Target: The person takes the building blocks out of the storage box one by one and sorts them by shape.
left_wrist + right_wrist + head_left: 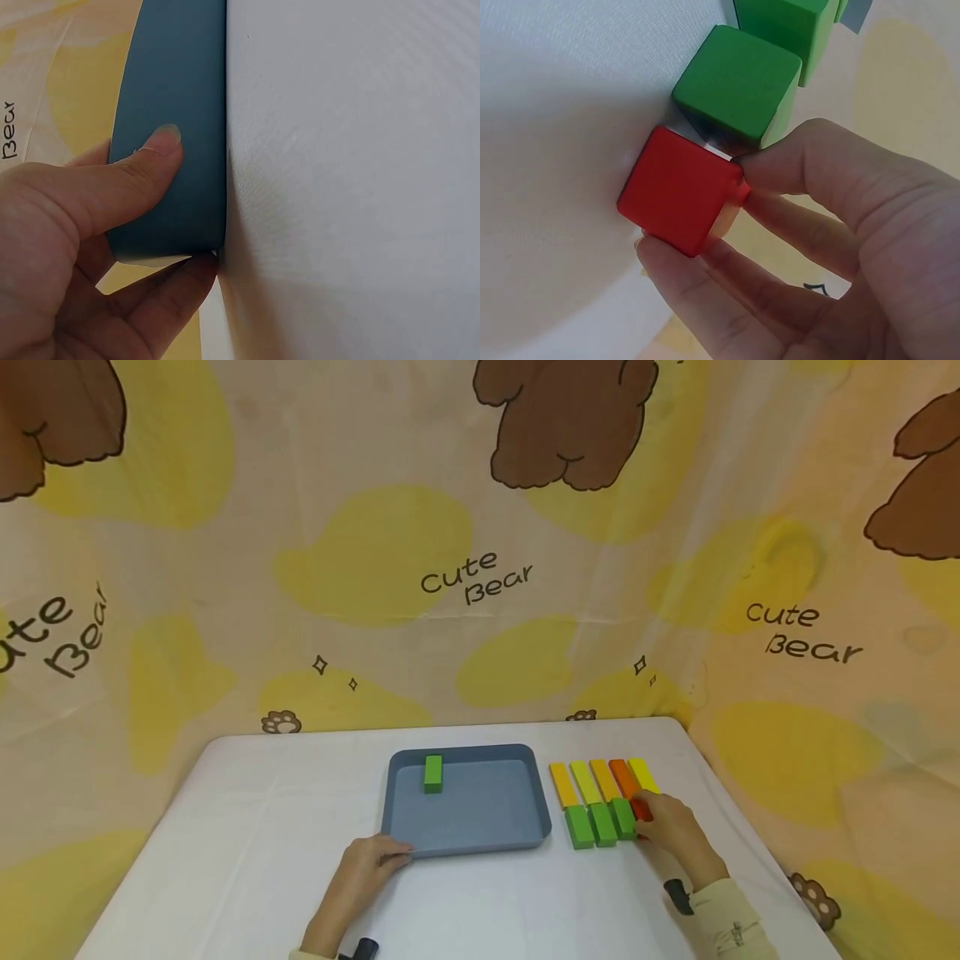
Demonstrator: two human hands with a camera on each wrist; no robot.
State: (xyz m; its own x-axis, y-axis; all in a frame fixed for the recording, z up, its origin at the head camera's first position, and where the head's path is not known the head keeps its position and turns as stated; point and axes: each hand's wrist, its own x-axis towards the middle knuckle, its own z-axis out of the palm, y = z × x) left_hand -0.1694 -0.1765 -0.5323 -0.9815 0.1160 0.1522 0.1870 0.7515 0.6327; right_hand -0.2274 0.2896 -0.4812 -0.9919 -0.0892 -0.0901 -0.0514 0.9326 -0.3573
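Observation:
At the front-left corner of a blue-grey tray (pixel 480 850), my left hand (pixel 369 862) grips the edge. The left wrist view shows its thumb (pixel 154 161) pressed along the tray's outer wall (pixel 176 82), with other fingers around the corner. One green block (pixel 433 774) lies inside the tray, toward the back left. To the right of the tray, my right hand (pixel 673 831) holds a red block (pixel 679 191) between thumb and fingers at the right end of a front row. Close beside the red block stands a green block (pixel 739 82).
Behind the front row of green blocks (pixel 579 827) runs a second row with a yellow block (pixel 586 782), an orange block (pixel 623 778) and several others. A white cloth (pixel 247 835) covers the table. A bear-print curtain (pixel 375 560) hangs behind and beside it.

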